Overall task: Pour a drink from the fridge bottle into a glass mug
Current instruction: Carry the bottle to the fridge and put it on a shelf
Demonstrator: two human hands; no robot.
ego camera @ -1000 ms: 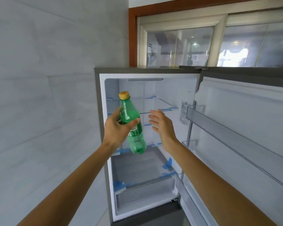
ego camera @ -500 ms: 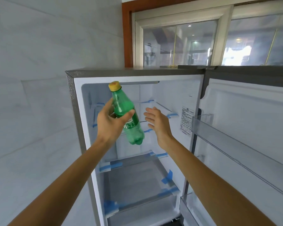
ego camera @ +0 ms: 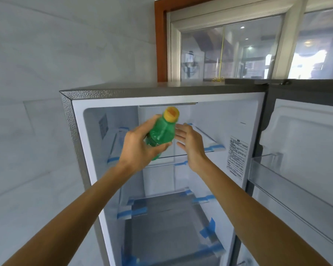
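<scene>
A green plastic bottle (ego camera: 161, 134) with a yellow cap is tilted so its cap leans toward me, in front of the open fridge's top shelf. My left hand (ego camera: 137, 147) grips the bottle's lower body, fingers and thumb curled round it. Just right of the bottle is my right hand (ego camera: 189, 144), with its fingers straight and spread, close to the bottle's side and holding nothing. No glass mug is in view.
The fridge (ego camera: 112, 93) stands open with bare glass shelves (ego camera: 200, 150) taped in blue. Its door (ego camera: 306, 169) swings out on the right with a clear door rack. A pale tiled wall is on the left, a window behind the fridge top.
The bottle has tipped from nearly upright so its cap now leans toward me. My view has moved closer and slightly to the right. Both hands stay near each other.
</scene>
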